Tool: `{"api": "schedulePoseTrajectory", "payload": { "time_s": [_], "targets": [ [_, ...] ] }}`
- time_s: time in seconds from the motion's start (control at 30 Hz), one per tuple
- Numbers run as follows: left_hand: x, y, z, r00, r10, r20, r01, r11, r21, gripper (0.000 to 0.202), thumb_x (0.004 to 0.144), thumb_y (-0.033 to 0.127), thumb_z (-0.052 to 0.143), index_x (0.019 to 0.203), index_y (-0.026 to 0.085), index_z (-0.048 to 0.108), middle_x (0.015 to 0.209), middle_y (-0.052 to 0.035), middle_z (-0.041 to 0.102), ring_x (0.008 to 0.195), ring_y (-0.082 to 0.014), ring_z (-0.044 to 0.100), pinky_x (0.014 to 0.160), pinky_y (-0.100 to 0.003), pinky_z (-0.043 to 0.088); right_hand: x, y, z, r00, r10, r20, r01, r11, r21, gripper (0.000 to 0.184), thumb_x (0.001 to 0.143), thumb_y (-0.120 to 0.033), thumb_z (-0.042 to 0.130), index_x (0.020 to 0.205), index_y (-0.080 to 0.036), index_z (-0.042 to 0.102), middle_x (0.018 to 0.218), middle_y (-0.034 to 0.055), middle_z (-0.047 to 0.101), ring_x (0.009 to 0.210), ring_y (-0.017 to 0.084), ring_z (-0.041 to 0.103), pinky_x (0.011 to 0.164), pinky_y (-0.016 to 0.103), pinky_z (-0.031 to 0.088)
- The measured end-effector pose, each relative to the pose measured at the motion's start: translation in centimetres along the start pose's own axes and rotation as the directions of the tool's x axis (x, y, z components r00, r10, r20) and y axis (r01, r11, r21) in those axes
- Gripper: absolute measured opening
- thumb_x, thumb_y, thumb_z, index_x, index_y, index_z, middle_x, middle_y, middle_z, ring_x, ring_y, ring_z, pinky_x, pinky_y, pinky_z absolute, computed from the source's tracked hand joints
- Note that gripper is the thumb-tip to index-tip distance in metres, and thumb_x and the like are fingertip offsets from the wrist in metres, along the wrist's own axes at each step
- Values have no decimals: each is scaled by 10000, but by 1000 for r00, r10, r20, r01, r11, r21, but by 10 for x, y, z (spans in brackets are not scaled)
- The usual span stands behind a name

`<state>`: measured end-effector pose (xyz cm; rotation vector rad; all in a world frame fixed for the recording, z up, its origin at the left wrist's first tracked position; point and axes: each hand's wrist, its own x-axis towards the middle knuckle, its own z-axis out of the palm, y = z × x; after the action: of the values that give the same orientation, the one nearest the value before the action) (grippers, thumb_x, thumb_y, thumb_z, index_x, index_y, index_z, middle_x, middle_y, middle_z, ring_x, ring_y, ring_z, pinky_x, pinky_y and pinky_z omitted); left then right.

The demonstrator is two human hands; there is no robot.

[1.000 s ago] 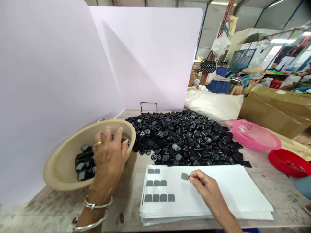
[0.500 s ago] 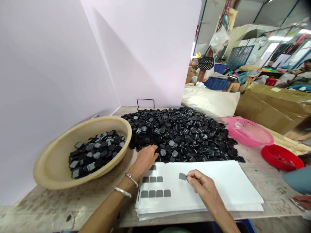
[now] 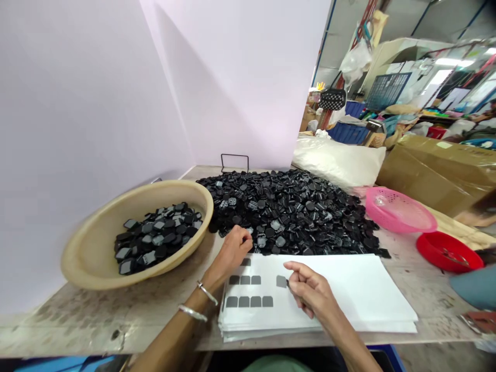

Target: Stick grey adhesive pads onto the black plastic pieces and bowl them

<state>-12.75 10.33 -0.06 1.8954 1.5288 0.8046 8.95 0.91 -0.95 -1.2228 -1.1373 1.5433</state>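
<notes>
A stack of white paper sheets (image 3: 356, 305) lies on the table with several flat grey-faced pieces (image 3: 256, 301) set in rows on its left part. My right hand (image 3: 313, 289) is over the paper, index finger extended, the other fingers closed at the dark edge of one grey piece (image 3: 281, 281), slightly tilted. At the near edge of a large heap of small black plastic pieces (image 3: 302, 206) is my left hand (image 3: 234, 248), its fingers curled in; whatever is between them is hidden.
On the left stands a wide beige basin (image 3: 77, 258) partly filled with similar pieces. A pink basket (image 3: 399, 217) and a red bowl (image 3: 445, 253) are to the right, near a cardboard box (image 3: 437, 170) and a white sack (image 3: 337, 160). White panels (image 3: 232, 93) rise behind.
My right hand has moved left over the paper with the grey piece, and its index finger has stretched out. My left hand's fingers have curled in at the heap's edge.
</notes>
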Motion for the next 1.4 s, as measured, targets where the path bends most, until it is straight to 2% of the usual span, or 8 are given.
{"api": "schedulePoseTrajectory", "payload": {
  "time_s": [0.17,0.3,0.57,0.7,0.9,1.03,1.23,1.4],
  "targets": [
    [-23,29,1,982,28,185,33,948,-318,147,808,265,515,737,158,585,800,2,529,623,-108,528,575,-241,440,-3,-10,11,993,-14,121,6,997,71,545,763,-291,615,1299,-254,519,726,-40,516,449,48,444,325,127,250],
    [-50,45,18,961,0,277,197,704,-682,134,759,260,626,718,137,592,858,-4,521,601,-74,506,570,-223,436,-11,-13,16,974,3,227,-29,993,112,514,742,-267,643,1253,-248,586,739,-28,542,467,30,423,357,126,242],
    [-69,44,47,906,-153,396,422,410,-809,278,639,209,774,848,146,602,679,25,558,597,-76,492,572,-193,387,-19,1,7,967,111,230,-153,972,177,471,704,-307,662,1161,-197,629,836,0,580,420,20,453,330,133,213],
    [-68,50,44,884,-122,451,463,360,-810,317,616,154,777,900,154,636,722,20,594,604,-64,488,567,-177,369,-17,-2,4,963,100,249,-162,957,242,454,666,-290,658,1103,-170,648,693,-33,550,387,21,422,362,143,250],
    [-71,50,37,939,-126,320,344,339,-875,411,567,135,824,952,160,682,870,-9,599,789,-97,530,672,-184,421,-24,-3,3,973,62,225,-83,993,85,594,718,-335,661,1288,-222,541,722,-30,546,477,60,405,414,170,282],
    [-74,47,41,906,-141,399,423,298,-856,557,483,94,858,999,157,659,886,-12,615,774,-108,574,714,-227,467,-26,0,6,957,43,288,-56,998,36,578,733,-338,638,1291,-218,540,718,-27,538,552,87,416,484,195,334],
    [-79,48,45,860,-118,496,505,339,-794,441,601,174,813,994,118,621,804,-47,680,713,-141,630,707,-269,488,-26,0,7,958,98,271,-100,995,-5,548,722,-356,623,1242,-191,571,727,-23,533,505,72,371,471,201,325],
    [-80,51,42,897,-121,425,438,362,-823,385,638,184,787,979,141,611,804,-14,666,611,-79,581,560,-184,436,-32,-2,-4,992,-77,104,84,994,-69,396,800,-334,570,1175,-211,602,782,-8,548,561,95,437,522,225,371]
  ]
}}
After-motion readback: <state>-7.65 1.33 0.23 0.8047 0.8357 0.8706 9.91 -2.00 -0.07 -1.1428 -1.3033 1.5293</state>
